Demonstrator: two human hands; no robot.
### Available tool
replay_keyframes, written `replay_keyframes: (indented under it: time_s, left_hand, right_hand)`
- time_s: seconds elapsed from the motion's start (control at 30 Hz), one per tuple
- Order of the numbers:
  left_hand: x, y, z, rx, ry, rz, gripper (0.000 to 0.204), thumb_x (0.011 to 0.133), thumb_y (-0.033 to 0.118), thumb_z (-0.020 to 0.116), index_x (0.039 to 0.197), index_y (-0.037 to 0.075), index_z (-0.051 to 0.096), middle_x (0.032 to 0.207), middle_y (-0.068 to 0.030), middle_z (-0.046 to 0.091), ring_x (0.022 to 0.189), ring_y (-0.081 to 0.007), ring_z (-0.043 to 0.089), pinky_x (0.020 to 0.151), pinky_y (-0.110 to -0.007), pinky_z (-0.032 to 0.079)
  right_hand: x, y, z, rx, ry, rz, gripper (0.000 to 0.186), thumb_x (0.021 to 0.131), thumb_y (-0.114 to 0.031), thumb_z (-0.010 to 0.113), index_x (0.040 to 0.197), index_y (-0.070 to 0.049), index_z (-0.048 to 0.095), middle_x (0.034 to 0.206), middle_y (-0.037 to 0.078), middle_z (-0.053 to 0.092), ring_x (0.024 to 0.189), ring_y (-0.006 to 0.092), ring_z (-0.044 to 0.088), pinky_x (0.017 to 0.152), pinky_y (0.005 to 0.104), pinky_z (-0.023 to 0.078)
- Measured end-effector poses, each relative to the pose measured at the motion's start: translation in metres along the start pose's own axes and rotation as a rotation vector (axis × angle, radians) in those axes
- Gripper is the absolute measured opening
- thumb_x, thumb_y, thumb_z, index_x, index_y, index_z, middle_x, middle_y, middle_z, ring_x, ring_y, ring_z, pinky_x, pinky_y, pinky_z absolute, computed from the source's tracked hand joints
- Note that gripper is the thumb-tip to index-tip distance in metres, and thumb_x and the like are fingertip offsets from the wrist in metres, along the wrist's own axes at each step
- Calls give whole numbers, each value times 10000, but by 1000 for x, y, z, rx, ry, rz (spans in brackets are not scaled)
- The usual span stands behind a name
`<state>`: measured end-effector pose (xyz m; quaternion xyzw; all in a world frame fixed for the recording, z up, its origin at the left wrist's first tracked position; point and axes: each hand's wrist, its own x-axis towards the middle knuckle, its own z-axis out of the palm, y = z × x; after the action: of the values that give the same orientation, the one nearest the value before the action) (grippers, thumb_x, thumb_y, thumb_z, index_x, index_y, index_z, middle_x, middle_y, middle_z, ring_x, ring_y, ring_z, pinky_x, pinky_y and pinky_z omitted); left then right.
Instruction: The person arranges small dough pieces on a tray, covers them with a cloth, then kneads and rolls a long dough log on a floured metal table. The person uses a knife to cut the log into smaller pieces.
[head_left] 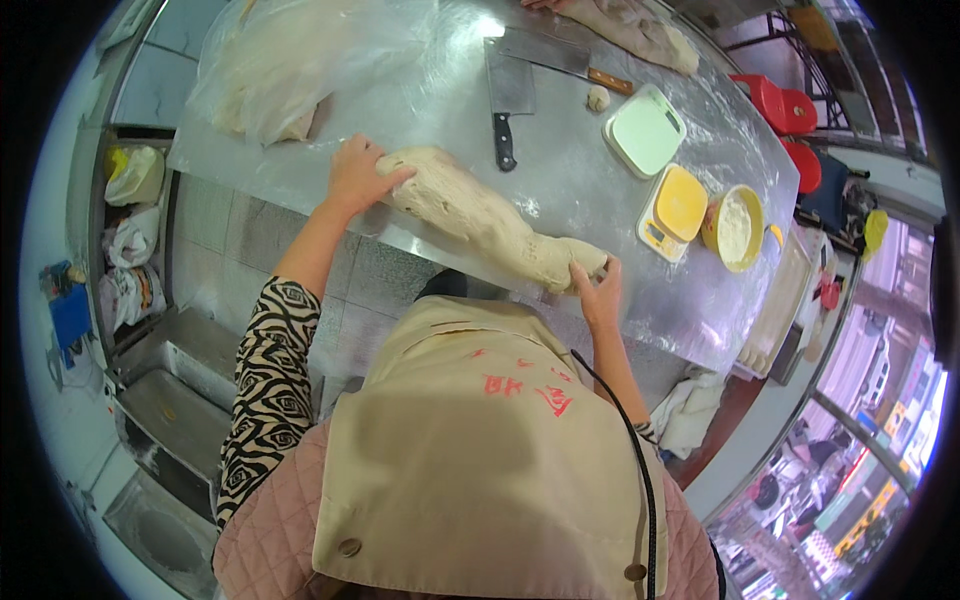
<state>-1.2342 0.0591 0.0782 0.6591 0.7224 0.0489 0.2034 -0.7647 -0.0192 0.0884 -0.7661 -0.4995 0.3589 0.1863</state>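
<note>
A long, pale log of dough (470,215) lies along the near edge of the steel table (720,330). My left hand (360,175) grips its left end, thumb on top. My right hand (597,285) grips its right end. Beyond the dough lie a black-handled cleaver (507,110) and a second, wooden-handled cleaver (560,60), near a small dough ball (598,98). To the right are a pale green scale (645,130), a yellow scale (670,210) and a yellow bowl of white flour (733,225).
Plastic-covered dough (275,70) sits at the back left. Another person's hand (540,5) is near more dough (640,35) at the far edge. Red stools (770,105) stand right, beside trays (770,310). Bags (135,220) and steel sinks (165,420) are at the left.
</note>
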Motion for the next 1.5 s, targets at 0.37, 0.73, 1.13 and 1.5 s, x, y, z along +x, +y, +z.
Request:
replay_keyframes:
  time_s: [0.37,0.73,1.13,1.5]
  left_hand:
    - [15,11,-19,-234,-311,87,812,719,537,911,1325,26,734,1245,-178,758,1164,-341,708,1009,-437,544]
    - [-37,104,-19,-598,-407,-98,536,837,347,886,1229,-1,773,1106,-105,786,1022,-224,719,921,-390,559]
    - [-66,248,135,-104,408,373,541,968,317,699,1438,63,619,1551,-172,550,1506,-428,415,1249,-620,272]
    - [-70,281,148,157,174,336,730,985,517,636,1577,107,520,1675,-139,429,1584,-393,308,1281,-667,145]
  right_hand:
    - [18,-17,-1,41,-105,-27,956,764,-517,908,1484,-13,531,1324,284,686,1200,396,700,1033,473,549]
    - [39,135,-174,363,172,51,974,782,-470,920,1493,85,554,1330,262,697,1197,347,695,1060,437,530]
    - [81,159,-145,-337,522,-343,806,966,-467,758,1551,29,508,1534,306,550,1439,459,498,1225,534,367]
    - [52,149,-96,-540,367,-279,789,965,-474,716,1593,-77,452,1640,208,422,1542,372,378,1269,641,216]
